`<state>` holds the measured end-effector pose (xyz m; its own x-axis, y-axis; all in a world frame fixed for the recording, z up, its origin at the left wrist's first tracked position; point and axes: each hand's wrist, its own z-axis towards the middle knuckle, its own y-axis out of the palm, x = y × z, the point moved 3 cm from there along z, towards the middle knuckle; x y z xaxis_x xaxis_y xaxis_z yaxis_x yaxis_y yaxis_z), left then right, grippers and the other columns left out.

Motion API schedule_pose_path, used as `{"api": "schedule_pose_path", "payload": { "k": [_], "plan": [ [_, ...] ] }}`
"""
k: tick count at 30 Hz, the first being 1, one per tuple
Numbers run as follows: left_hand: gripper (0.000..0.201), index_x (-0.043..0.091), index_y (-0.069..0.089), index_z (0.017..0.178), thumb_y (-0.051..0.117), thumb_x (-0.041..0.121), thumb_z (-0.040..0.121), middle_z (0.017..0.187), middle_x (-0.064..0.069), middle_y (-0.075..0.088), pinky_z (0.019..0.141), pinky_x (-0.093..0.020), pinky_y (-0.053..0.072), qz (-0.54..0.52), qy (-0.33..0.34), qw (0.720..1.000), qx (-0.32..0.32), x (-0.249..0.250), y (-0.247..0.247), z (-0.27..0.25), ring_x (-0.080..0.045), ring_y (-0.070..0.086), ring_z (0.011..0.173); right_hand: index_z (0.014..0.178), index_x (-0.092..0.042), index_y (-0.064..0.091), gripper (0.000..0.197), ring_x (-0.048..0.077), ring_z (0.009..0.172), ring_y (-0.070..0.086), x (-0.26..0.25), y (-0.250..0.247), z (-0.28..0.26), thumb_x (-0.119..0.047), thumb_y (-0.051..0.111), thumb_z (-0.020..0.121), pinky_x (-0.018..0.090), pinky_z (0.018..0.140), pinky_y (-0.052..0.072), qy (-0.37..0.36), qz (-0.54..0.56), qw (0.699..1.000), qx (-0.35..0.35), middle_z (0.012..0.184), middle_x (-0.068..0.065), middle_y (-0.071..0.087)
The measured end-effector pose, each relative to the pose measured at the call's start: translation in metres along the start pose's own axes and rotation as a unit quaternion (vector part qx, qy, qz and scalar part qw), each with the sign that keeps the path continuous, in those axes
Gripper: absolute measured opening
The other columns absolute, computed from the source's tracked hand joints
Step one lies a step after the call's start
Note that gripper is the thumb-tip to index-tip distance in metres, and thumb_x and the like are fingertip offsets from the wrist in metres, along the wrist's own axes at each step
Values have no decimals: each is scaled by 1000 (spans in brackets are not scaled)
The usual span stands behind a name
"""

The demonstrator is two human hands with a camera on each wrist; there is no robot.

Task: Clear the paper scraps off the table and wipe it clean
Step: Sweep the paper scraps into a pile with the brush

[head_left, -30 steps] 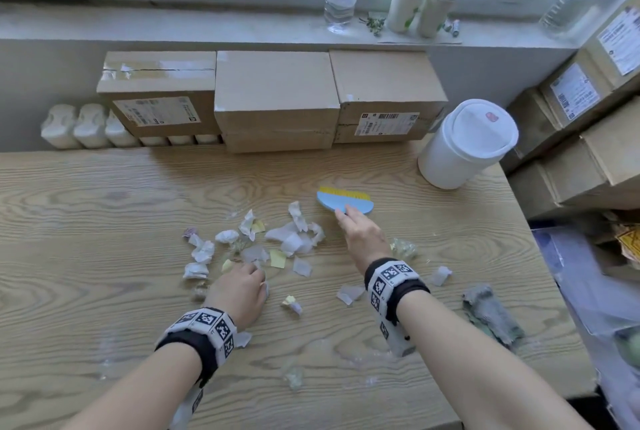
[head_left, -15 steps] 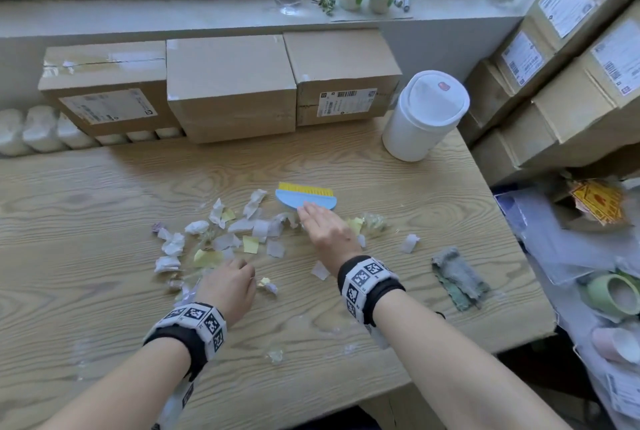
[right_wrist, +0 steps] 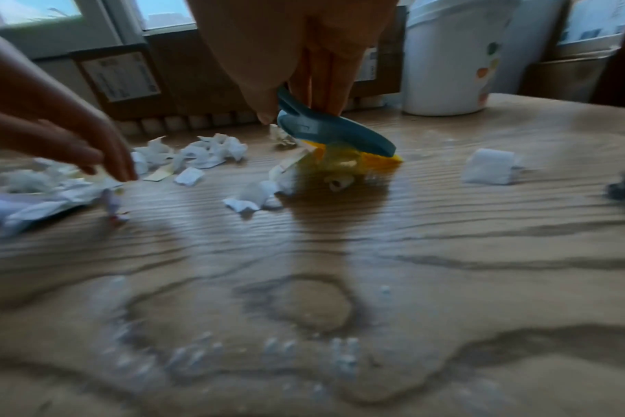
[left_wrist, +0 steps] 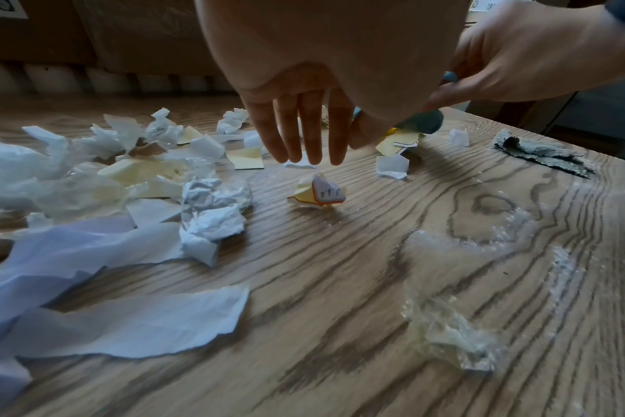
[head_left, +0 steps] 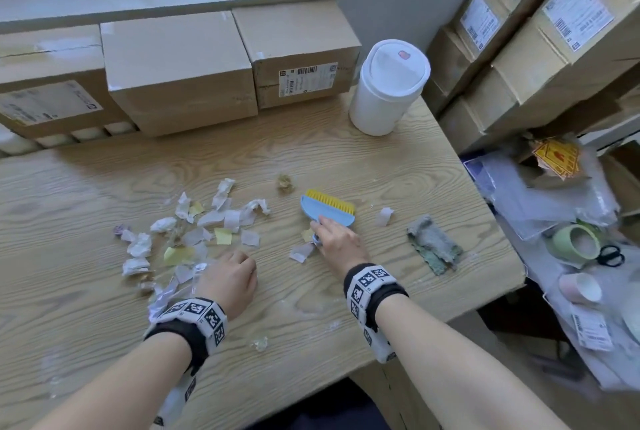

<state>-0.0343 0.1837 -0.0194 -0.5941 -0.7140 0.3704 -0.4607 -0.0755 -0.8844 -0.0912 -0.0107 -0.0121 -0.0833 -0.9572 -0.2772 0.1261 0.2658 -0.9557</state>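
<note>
Most of job left. Wood-grain tabletop (head_left: 311, 159) carries wet smears near front edge, unwiped. Torn white and yellow paper scraps (head_left: 194, 232) lie loosely heaped left of centre, few strays right, none cleared. Grey crumpled rag (head_left: 434, 249) lies untouched near right edge. Right hand (head_left: 337, 242) grips small blue brush with yellow bristles (head_left: 329, 210), bristles on tabletop. Left hand (head_left: 230, 279), fingers relaxed, empty, hovers at heap's near edge.

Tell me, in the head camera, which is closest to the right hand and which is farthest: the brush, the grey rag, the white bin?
1. Brush: in the right hand.
2. Grey rag: on its right.
3. White bin: at the table's back, farthest.
</note>
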Motion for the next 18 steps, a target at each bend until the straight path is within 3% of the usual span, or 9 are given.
{"api": "schedule_pose_path", "payload": {
  "k": [1, 3, 5, 8, 12, 18],
  "plan": [
    [20, 6, 66, 90, 51, 19, 90, 98, -9, 65, 77, -36, 50, 3, 3, 1000, -2, 0, 1, 1, -29, 59, 93, 73, -16, 75, 28, 13, 68, 72, -8, 5, 0, -18, 48, 68, 19, 55, 53, -11, 5, 1000, -4, 82, 4, 75],
    [17, 6, 67, 84, 55, 18, 88, 93, -10, 66, 74, -36, 51, 14, 5, 1000, 1, 3, 2, 1, -30, 61, 90, 71, -16, 75, 37, 12, 67, 72, -22, 12, -1, -21, 38, 67, 18, 56, 53, -35, 4, 999, 1, 82, 3, 75],
    [17, 6, 68, 82, 57, 18, 87, 92, -9, 66, 69, -35, 52, 22, 0, 1000, 1, 5, 2, 0, -30, 62, 90, 75, -13, 76, 35, 13, 69, 72, -32, 14, -4, -17, 42, 68, 19, 58, 54, -71, 7, 997, 14, 83, 5, 75],
    [21, 8, 66, 88, 51, 22, 90, 98, -7, 65, 73, -36, 51, 27, -6, 1000, -11, 8, 2, 1, -28, 59, 94, 82, -5, 75, 29, 17, 70, 72, -33, 6, -6, -3, 58, 58, 22, 60, 56, -117, 13, 991, 70, 83, 9, 75],
    [26, 9, 65, 90, 45, 25, 92, 98, -6, 63, 75, -38, 51, 38, -6, 999, -16, 21, 2, 1, -27, 58, 92, 86, -3, 73, 29, 21, 73, 71, -14, -19, -13, 2, 46, 77, 28, 64, 58, -157, -10, 976, 149, 83, 10, 74],
    [27, 10, 64, 90, 42, 25, 92, 99, -4, 63, 76, -37, 52, 24, -27, 999, -8, 50, 8, 0, -24, 56, 95, 86, -9, 73, 31, 18, 66, 71, 53, -60, -28, -8, 43, 79, 24, 50, 55, -76, -94, 976, 181, 89, 9, 74]
  ]
}}
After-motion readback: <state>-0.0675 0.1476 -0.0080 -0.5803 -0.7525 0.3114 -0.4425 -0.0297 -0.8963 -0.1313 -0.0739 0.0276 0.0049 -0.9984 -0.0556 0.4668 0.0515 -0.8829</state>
